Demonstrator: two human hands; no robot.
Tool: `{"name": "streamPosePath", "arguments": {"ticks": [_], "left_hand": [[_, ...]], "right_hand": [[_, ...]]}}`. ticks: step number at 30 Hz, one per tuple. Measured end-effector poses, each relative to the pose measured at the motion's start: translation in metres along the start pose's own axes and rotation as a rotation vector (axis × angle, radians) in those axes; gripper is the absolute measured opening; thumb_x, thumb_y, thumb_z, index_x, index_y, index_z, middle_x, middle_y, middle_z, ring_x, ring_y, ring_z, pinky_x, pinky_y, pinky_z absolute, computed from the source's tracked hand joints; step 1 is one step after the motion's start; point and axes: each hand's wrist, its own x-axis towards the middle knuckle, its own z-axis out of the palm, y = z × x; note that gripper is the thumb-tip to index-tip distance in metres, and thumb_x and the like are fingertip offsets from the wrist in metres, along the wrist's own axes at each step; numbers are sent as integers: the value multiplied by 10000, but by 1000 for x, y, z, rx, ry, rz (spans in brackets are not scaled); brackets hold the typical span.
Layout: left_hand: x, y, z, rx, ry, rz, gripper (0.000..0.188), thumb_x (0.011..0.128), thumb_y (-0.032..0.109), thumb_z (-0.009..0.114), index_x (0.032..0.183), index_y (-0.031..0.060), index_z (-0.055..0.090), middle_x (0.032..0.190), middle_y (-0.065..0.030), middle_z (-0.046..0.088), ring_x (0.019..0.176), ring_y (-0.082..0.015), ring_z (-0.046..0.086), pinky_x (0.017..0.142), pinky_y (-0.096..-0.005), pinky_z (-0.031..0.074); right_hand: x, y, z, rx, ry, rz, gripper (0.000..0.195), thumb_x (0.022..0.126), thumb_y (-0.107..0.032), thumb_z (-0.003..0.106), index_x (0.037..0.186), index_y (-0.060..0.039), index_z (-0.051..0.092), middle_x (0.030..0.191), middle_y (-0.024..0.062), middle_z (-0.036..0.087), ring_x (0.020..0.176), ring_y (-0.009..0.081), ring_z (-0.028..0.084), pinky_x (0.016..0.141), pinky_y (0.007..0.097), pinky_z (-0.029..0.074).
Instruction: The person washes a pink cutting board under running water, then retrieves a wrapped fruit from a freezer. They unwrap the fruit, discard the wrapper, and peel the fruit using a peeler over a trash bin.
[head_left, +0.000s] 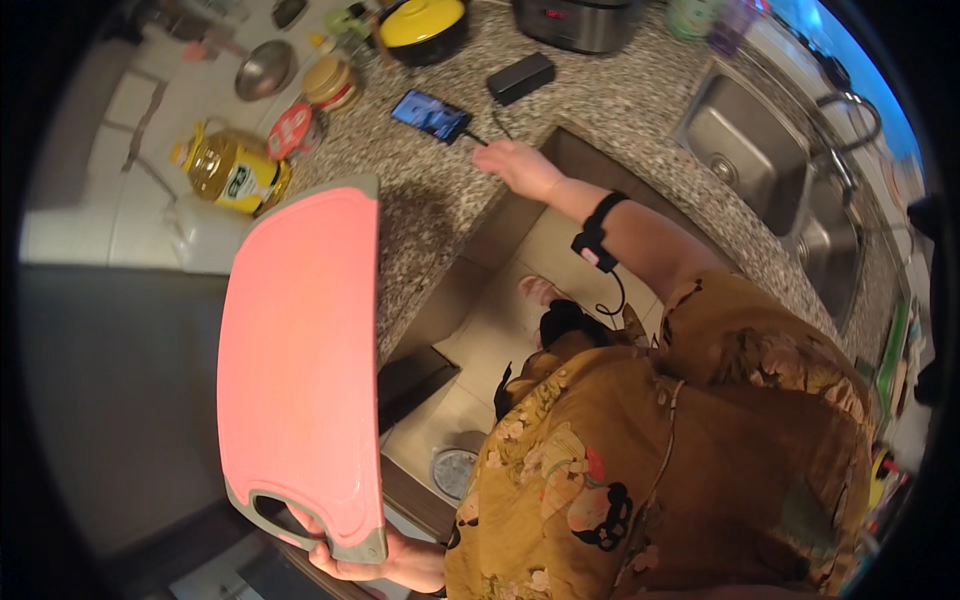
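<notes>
My left hand (351, 556) grips a pink cutting board (304, 337) with grey edges by its handle corner, at the lower left. The board is held up, its broad pink face towards me, and hides part of the counter. My right hand (519, 166) reaches over the front edge of the speckled stone counter (420, 240). By its fingertips runs a black cable (475, 138) plugged into a phone (430, 115) with a lit screen. Whether the fingers pinch the cable is unclear. A black strap with a small device (594, 251) is around my right forearm.
A black box-shaped object (521, 78) lies beyond the phone. An oil bottle (236, 174), a red-lidded tub (294, 132), a jar (330, 82) and a yellow-lidded pot (421, 26) stand along the back. A double steel sink (750, 142) is at right. A round bin (454, 472) stands below.
</notes>
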Motion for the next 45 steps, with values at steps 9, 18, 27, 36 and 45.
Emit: {"name": "streamPosePath", "arguments": {"ticks": [9,18,27,36,45], "left_hand": [[40,-41,13,-124,118,10,350,690,103,550,995,-58,615,1058,-218,626,1011,-342,581,899,-486,469],[26,-60,63,-14,44,-23,336,702,71,606,1020,-36,605,1052,-207,617,979,-340,579,878,-494,475],[3,-76,108,212,117,124,290,651,106,667,937,62,650,963,-127,638,914,-289,582,779,-443,455],[-6,-93,123,286,174,138,400,713,121,612,1098,24,561,1127,-184,571,1057,-312,536,845,-486,447],[3,-114,99,194,200,83,627,689,166,573,1285,-22,527,1286,-180,524,1181,-344,514,992,-510,417]], "right_hand": [[-168,36,-301,895,678,917,342,996,-326,479,1255,-103,470,1008,50,632,634,75,494,523,221,426],[-276,91,-389,841,1052,1046,189,976,-237,536,1063,-70,529,784,76,652,301,119,419,247,301,342],[-335,177,-374,521,784,1219,170,837,-214,736,929,-75,703,854,3,674,789,93,599,740,264,482],[-358,222,-414,376,327,1171,164,884,-225,655,1015,-132,690,940,-37,650,897,75,553,774,250,420],[-364,232,-431,827,597,1248,127,983,-262,506,1042,-187,590,908,-60,631,779,59,604,650,223,476]]}}
